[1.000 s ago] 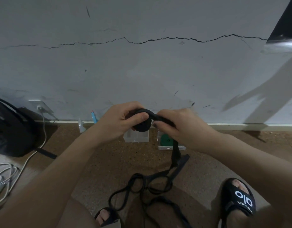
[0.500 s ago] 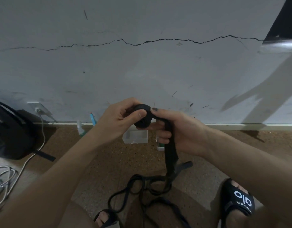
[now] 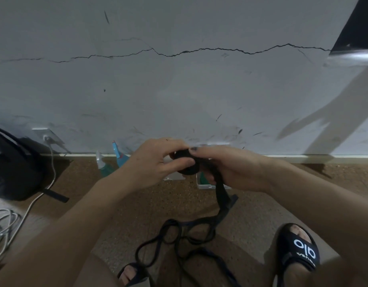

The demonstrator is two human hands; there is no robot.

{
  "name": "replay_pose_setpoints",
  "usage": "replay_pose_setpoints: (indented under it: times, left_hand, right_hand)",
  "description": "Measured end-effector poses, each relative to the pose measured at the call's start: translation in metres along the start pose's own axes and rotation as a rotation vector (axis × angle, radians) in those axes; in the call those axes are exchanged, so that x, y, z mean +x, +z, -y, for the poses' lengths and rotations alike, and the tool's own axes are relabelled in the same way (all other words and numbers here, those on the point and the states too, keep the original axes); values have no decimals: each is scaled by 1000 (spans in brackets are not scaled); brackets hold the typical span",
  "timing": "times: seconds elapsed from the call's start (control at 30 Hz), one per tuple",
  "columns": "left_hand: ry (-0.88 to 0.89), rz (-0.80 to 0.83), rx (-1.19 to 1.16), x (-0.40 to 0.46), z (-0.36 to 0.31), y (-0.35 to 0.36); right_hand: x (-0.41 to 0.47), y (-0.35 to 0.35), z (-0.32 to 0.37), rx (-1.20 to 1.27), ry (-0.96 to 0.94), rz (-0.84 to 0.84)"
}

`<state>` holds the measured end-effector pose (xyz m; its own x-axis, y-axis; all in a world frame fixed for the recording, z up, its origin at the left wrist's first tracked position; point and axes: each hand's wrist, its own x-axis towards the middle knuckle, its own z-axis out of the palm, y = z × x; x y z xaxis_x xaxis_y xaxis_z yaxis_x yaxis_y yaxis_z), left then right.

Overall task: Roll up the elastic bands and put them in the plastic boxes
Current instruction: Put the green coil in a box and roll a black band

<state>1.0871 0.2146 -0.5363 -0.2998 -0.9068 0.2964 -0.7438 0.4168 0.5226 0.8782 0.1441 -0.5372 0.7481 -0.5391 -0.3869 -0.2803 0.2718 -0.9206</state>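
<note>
- Your left hand (image 3: 156, 162) is curled round the black roll (image 3: 187, 162), thumb across its front and fingers over the top, holding it in the air between you and the wall (image 3: 179, 90).
- Your right hand (image 3: 233, 168) pinches the elastic band (image 3: 221, 195) just beside the roll, forefinger laid over the top and the lower fingers curled round the strip where it drops away.
- From there the band hangs to the floor (image 3: 116, 204) and lies in loose, crossing loops (image 3: 179, 235) between your two sandals, the right sandal (image 3: 299, 249) close beside them.
- A good deal of band looks unrolled, so the coil is likely well short of finished.
- Slack is the main risk: ease either grip and a springy roll like this could loosen or unwind.
- The crossed loops may tighten into a knot as you draw the tail up, or catch under a sandal and jerk the roll from your fingers.
- A twist in the hanging strip would wind in crooked and fatten the roll.
- The plastic boxes stand on the floor against the wall, mostly hidden behind your hands: the clear box (image 3: 174, 177) under the left hand, the box with something green inside (image 3: 204, 184) under the right.
- A lopsided roll may not sit well in either.
</note>
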Motion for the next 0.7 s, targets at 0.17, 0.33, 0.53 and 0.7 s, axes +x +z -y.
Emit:
replay_pose_setpoints:
  times: [0.17,0.33,0.53,0.7]
  left_hand:
    - [-30,-104,-109,1,1,-1]
    - [-18,68,19,1,0,0]
    - [-10,-8,-10,3,2,4]
    - [-19,-58,-88,-1,-1,1]
  right_hand:
    - [-1,-9,6,77,13,64]
    - [3,1,2,-173,-30,-144]
    - [2,-3,4,-106,-7,-20]
    - [0,-11,7,8,6,82]
